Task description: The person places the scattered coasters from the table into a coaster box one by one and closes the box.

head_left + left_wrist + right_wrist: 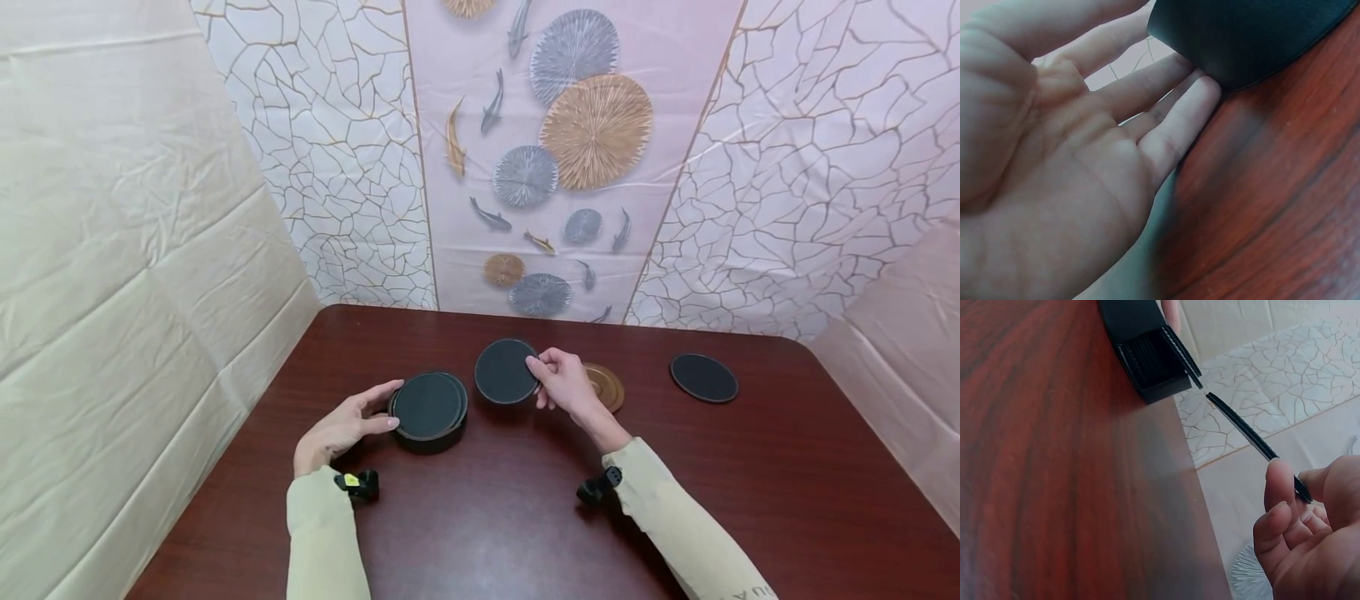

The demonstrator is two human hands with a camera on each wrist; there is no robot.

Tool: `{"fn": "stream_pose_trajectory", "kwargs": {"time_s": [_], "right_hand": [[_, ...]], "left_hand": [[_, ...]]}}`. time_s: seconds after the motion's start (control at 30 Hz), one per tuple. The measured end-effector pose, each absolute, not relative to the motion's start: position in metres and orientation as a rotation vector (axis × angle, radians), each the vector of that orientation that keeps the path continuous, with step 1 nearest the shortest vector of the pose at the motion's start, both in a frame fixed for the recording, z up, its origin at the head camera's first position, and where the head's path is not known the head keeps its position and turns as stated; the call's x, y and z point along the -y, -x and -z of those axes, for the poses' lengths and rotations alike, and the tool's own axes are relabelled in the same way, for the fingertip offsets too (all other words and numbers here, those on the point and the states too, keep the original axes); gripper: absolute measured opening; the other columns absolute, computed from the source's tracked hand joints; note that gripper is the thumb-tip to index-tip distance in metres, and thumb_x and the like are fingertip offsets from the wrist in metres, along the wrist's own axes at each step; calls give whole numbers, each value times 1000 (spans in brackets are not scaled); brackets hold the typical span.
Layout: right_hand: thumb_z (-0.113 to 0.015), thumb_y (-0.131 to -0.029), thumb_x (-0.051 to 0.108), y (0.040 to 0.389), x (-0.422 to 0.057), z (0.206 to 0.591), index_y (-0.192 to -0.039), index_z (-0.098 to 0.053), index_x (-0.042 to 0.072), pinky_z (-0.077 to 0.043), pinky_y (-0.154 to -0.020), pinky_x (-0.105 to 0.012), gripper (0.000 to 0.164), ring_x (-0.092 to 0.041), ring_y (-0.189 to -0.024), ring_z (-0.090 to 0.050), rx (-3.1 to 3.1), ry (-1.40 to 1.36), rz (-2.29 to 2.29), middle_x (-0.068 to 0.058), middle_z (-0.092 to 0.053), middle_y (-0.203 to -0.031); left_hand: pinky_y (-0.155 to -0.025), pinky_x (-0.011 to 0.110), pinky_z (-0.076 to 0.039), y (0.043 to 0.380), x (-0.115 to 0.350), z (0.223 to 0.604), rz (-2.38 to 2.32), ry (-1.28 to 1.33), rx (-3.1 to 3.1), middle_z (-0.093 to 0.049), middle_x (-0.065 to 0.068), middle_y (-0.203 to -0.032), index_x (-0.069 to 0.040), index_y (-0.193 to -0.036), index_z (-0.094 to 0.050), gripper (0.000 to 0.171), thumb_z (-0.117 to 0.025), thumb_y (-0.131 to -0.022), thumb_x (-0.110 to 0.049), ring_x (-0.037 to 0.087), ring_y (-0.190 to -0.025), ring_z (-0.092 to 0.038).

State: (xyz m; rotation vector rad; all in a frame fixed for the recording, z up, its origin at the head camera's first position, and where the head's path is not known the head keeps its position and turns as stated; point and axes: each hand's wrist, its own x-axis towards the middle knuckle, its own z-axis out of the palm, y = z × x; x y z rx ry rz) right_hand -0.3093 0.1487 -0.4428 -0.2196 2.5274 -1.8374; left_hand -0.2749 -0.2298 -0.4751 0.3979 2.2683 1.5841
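My right hand (564, 383) pinches a round black coaster (504, 372) by its right edge, thumb on top, and holds it up above the table. In the right wrist view this coaster (1241, 426) is seen edge-on. To its left stands a round black coaster holder (429, 443) with a notch in its wall, and more coasters show inside through the notch (1150, 359). A black coaster (427, 406) lies over the holder's top. My left hand (347, 423) grips the holder's left side between thumb and fingers; its wall (1241, 37) meets the fingertips in the left wrist view.
A brown ringed disc (611, 388) lies on the table behind my right wrist, partly hidden by it. Another black coaster (703, 377) lies flat farther right. The dark red wooden table (465, 533) ends at a patterned cloth backdrop (360, 167), with pale cloth at both sides.
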Motion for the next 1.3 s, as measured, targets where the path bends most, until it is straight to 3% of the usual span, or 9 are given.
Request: {"fn": "stream_pose_trajectory", "kwargs": {"time_s": [0.3, 0.53, 0.83, 1.3], "right_hand": [[-61, -98, 28, 310, -137, 452, -96, -57, -3, -41, -37, -25, 32, -12, -36, -54, -2491, 211, 1864, -25, -63, -62], [-57, -100, 17, 299, -130, 432, -97, -56, -8, -42, -38, -27, 25, -17, -38, -55, -2453, 191, 1843, -36, -61, -69], [-61, -98, 26, 312, -125, 449, -97, -58, -4, -40, -37, -25, 30, -12, -36, -53, -2472, 244, 1842, -13, -61, -56], [-63, -97, 28, 309, -95, 446, -92, -60, 3, -41, -37, -25, 25, -14, -36, -54, -2463, 278, 1821, -13, -61, -56]], "left_hand": [[-102, 27, -46, 276, 230, 475, -1588, -414, -2257, -40, 5, -155, -25, -151, -37, 71, -72, -89, -27, 33, -137, -45], [-96, 20, -47, 278, 231, 477, -1604, -437, -2238, -41, 9, -154, -22, -152, -37, 71, -72, -90, -24, 33, -134, -48], [-94, 18, -46, 278, 232, 478, -1611, -425, -2240, -42, 8, -153, -22, -151, -38, 71, -73, -89, -24, 31, -133, -49], [-95, 16, -45, 277, 231, 475, -1629, -447, -2222, -40, 10, -154, -19, -152, -36, 73, -72, -90, -23, 34, -135, -48]]}}
